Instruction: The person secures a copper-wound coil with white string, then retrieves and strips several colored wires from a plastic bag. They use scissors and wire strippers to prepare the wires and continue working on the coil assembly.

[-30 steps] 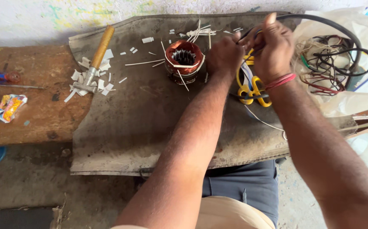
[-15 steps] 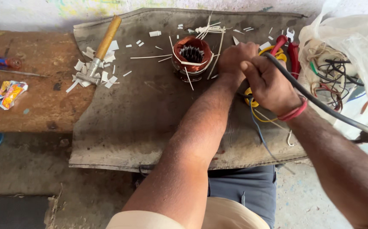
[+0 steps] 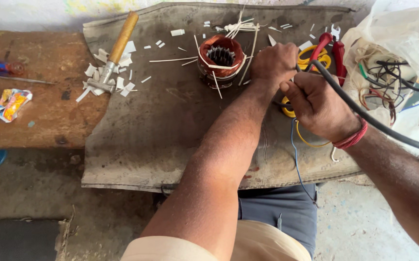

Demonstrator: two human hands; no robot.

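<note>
Grey cloth covers the bench (image 3: pixel 40 121); my right hand (image 3: pixel 318 104) has dropped lower, fingers clamped on the black cable (image 3: pixel 364 116), left hand (image 3: pixel 274 63) fisted beside the copper-wound stator (image 3: pixel 220 60) near the far edge.

Bright even daylight; soft shadows; white bag (image 3: pixel 402 34) glaring top right; sharp focus; edges bowed.

Matt black rubbery cable (image 3: pixel 364 113); glossy copper-wound motor stator (image 3: pixel 220 59); pale, smooth paper strips (image 3: pixel 170 60); rough, stained grey cloth (image 3: pixel 161 130); worn brown wooden worktop (image 3: pixel 45 111); varnished wood-handled steel hammer (image 3: pixel 115 50); crinkled translucent plastic bag (image 3: pixel 402 34).
</note>
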